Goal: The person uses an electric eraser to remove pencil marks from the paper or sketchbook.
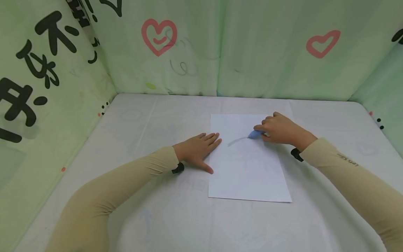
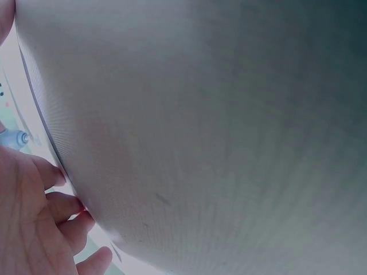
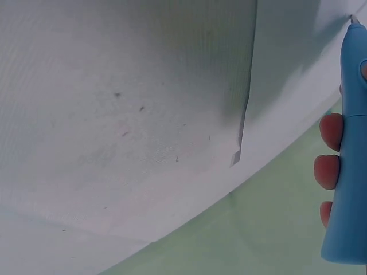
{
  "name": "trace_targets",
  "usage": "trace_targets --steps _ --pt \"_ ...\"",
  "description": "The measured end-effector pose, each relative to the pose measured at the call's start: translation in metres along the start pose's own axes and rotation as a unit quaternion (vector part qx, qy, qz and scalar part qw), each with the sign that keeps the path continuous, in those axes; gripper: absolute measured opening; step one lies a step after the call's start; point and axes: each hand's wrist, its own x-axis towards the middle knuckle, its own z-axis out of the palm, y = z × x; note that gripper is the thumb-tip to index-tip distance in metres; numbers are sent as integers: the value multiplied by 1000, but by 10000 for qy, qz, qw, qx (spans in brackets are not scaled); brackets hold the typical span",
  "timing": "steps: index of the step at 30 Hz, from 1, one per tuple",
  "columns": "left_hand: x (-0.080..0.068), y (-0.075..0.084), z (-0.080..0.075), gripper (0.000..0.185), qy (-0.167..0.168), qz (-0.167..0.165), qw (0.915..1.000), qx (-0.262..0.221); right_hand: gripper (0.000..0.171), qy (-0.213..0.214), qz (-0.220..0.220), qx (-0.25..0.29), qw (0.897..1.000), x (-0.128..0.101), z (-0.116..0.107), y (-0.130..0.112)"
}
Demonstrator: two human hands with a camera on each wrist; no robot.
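Observation:
A white sheet of paper [image 1: 245,175] lies on the cloth-covered table. My left hand [image 1: 199,148] rests with fingers spread over the sheet's left edge. My right hand [image 1: 281,129] grips a thick blue pen-shaped tool [image 1: 255,134] over the upper part of the sheet. Its narrow metal tip points left and down at the paper, and a faint grey streak runs left from there. In the right wrist view the blue pen-shaped tool [image 3: 352,172] stands at the right edge, with fingertips [image 3: 327,172] curled round its barrel and its tip right at the paper.
The white tablecloth [image 1: 157,210] shows light creases and faint marks. Pale green curtains [image 1: 261,52] with hearts and black characters enclose the table at the back and sides. A small black device [image 1: 178,168] sits at the left wrist, another [image 1: 296,154] at the right.

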Motion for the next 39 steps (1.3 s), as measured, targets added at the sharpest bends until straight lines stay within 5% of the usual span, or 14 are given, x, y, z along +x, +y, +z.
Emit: trace_targets --steps 39 --pt "2 0 1 112 -53 -37 10000 54 18 -126 121 -12 9998 2 0 0"
